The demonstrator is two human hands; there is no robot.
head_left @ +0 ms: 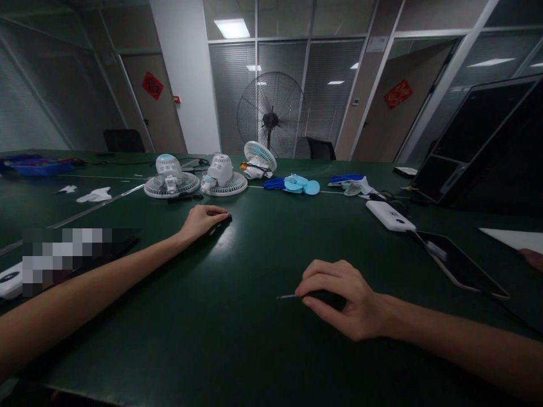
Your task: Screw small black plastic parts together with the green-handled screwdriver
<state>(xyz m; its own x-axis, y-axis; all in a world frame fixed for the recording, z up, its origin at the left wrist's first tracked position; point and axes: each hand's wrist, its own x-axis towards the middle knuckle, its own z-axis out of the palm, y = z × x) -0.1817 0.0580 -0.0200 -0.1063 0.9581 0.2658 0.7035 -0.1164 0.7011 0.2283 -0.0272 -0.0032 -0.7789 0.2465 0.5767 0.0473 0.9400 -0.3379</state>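
Note:
My left hand (pixel 201 221) is closed in a pinch at the table's middle left, thumb and forefinger on a small dark piece (pixel 229 217) whose kind I cannot make out. Closer to me, my right hand (pixel 341 294) is closed around what looks like a screwdriver (pixel 286 297). Its thin metal shaft points left, and the fingers hide its handle. Beyond my left hand, two small white fans (pixel 170 181) (pixel 224 180) lie face down, with a third fan (pixel 258 161) tilted behind them. Light blue fan blades (pixel 300 184) lie to their right.
A blue and white glove (pixel 352 183) lies farther back. On the right are a white power bank (pixel 390 216), a dark tablet (pixel 460 263) and a large black case (pixel 479 135). Another person's hand (pixel 532 259) shows at the right edge. White scraps (pixel 95 195) lie left.

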